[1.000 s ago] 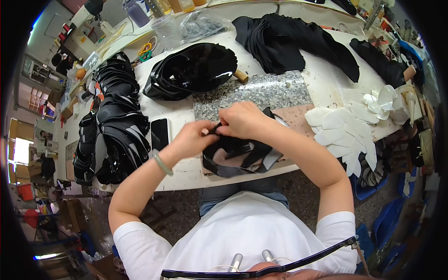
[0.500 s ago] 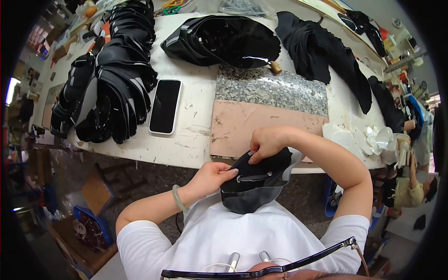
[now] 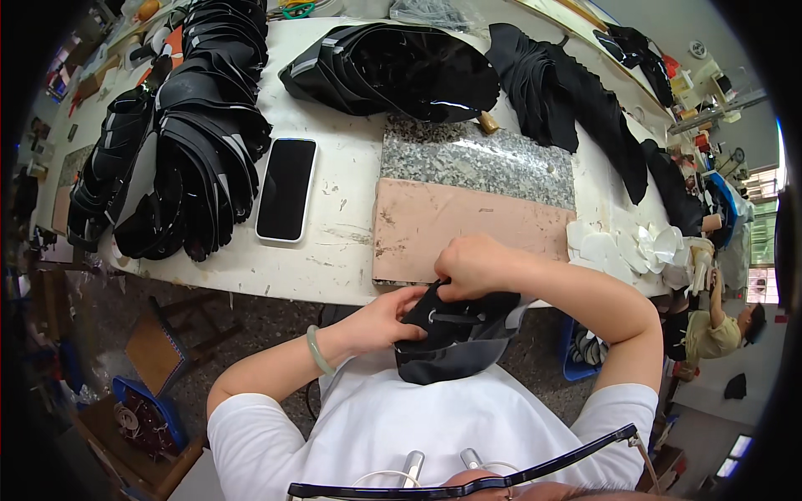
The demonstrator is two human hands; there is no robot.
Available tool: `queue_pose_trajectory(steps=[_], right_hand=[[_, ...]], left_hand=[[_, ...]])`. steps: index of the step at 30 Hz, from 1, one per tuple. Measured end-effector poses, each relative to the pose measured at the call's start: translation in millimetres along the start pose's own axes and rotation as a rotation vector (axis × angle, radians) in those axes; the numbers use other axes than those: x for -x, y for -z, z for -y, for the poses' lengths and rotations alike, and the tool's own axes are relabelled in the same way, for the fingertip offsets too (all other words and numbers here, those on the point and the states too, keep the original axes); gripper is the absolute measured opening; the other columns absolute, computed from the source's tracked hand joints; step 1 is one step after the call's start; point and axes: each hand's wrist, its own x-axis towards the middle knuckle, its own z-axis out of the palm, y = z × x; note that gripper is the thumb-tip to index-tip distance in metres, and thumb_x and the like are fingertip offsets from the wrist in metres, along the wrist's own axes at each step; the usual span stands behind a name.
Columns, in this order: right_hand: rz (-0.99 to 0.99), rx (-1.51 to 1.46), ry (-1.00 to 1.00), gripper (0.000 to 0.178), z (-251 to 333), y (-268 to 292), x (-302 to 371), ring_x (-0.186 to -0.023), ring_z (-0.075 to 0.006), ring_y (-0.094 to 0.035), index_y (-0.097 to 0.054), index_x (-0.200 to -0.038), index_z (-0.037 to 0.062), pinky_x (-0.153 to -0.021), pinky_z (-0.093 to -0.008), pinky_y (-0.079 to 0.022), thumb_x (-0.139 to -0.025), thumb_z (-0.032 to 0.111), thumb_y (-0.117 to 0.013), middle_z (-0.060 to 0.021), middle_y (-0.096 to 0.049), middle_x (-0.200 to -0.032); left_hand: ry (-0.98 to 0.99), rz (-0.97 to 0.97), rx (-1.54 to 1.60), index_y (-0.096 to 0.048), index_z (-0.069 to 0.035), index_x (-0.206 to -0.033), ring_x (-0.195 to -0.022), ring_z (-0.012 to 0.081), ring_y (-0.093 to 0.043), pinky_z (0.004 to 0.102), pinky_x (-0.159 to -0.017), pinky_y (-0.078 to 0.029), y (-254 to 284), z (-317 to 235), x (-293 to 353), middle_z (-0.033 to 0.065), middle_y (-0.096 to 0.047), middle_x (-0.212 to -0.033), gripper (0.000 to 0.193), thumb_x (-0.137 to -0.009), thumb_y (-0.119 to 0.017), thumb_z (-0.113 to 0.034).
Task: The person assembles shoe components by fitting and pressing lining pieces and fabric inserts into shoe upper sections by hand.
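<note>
A black shoe upper (image 3: 451,359), glossy outside with a matt dark lining, is held over my lap at the table's near edge. My left hand (image 3: 386,321), with a pale green bangle on its wrist, pinches the upper's left edge between thumb and fingers. At the top edge my right hand (image 3: 474,264) has its fingers curled down, gripping the matt black material. A small light-coloured ring shows on the lining between the hands. What lies under my right fingertips is hidden.
On the white table (image 3: 334,209) lie a phone (image 3: 286,190), a granite slab (image 3: 476,159) and a pinkish board (image 3: 468,221). Stacks of glossy black pieces (image 3: 209,125) stand left; matt black pieces (image 3: 543,83) lie right, near white pieces (image 3: 652,246). Another person (image 3: 710,330) is at far right.
My right hand has shifted slightly left along the upper's top edge, its fingers more tucked in. My left fingers have spread a little on the left edge. The view has turned slightly.
</note>
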Motion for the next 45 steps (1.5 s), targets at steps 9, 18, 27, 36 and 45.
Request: queue_pose_trajectory(steps=[9, 18, 27, 36, 45], right_hand=[[-0.381, 0.01, 0.336, 0.022, -16.4, 67.5, 47.3, -0.084, -0.0283, -0.061, -0.064, -0.091, 0.0081, -0.076, -0.0392, -0.047, -0.075, 0.02, -0.071, -0.009, -0.063, -0.082], [-0.315, 0.391, 0.188, 0.02, -30.5, 51.2, 32.9, -0.077, -0.0278, -0.063, -0.066, -0.072, 0.0049, -0.077, -0.037, -0.046, -0.062, 0.02, -0.074, -0.0099, -0.064, -0.072], [-0.012, 0.034, -0.111, 0.046, -41.7, 69.6, 16.8, -0.082, -0.0344, -0.065, -0.068, -0.093, 0.0028, -0.072, -0.0414, -0.051, -0.072, 0.043, -0.073, -0.0158, -0.068, -0.082], [0.066, -0.219, -0.248, 0.045, -80.8, 55.1, -9.1, -0.071, -0.0304, -0.063, -0.068, -0.081, -0.0011, -0.066, -0.0404, -0.048, -0.077, 0.043, -0.07, -0.0162, -0.065, -0.072], [0.148, -0.164, -0.337, 0.045, -77.8, 57.7, -21.8, -0.079, -0.0308, -0.066, -0.07, -0.081, -0.0002, -0.071, -0.0401, -0.051, -0.071, 0.044, -0.073, -0.0165, -0.068, -0.081]], left_hand=[[-0.297, -0.253, -0.13, -0.058, 0.0, -0.105, -0.082, 0.005, -0.058, 0.0215, -0.072, -0.049, -12.5, -48.8, -26.3, 0.0026, -0.065, -0.089, 0.023, -0.091, -0.063, -0.016], [-0.483, -0.523, -0.35, -0.051, -0.001, -0.114, -0.077, 0.0104, -0.061, 0.0249, -0.066, -0.049, -19.1, -20.7, -29.5, 0.0075, -0.064, -0.088, 0.026, -0.091, -0.06, -0.009], [-0.578, -0.648, -1.275, -0.058, -0.005, -0.109, -0.065, 0.0268, -0.061, 0.0358, -0.06, -0.049, 0.4, -30.9, -27.5, 0.0103, -0.062, -0.076, 0.031, -0.084, -0.067, -0.02], [-0.625, -0.501, -1.546, -0.062, -0.008, -0.106, -0.093, 0.0259, -0.057, 0.035, -0.079, -0.044, 11.1, -42.5, -28.6, 0.0067, -0.063, -0.102, 0.034, -0.077, -0.071, -0.021], [-0.808, -0.493, -1.689, -0.068, -0.023, -0.109, -0.124, 0.0338, -0.038, 0.0501, -0.098, -0.03, 20.5, -57.6, -34.0, 0.0032, -0.054, -0.125, 0.038, -0.072, -0.075, -0.026]])
